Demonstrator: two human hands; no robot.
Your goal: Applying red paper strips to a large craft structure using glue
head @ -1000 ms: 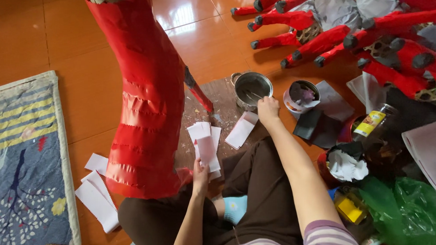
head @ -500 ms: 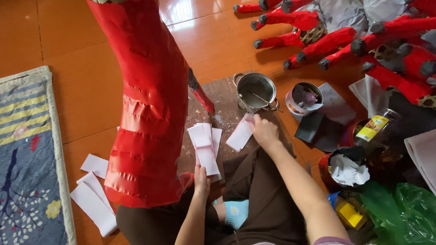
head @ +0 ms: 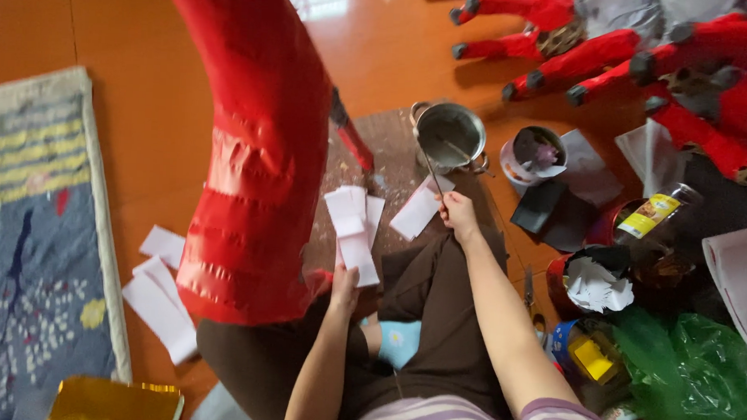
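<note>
The tall red paper-covered form (head: 255, 156) stands tilted on the floor against the seated person's knee, steadied at its base only by the left hand (head: 343, 285), whose grip pinches white paper strips (head: 352, 234); if that hand shifts, the form may tip. The right hand (head: 457, 213) has its grip pressed together around a thin brush handle (head: 431, 172) reaching toward the metal pot (head: 450, 136), and a careless pull could upset the pot or drip onto the loose strips.
</note>
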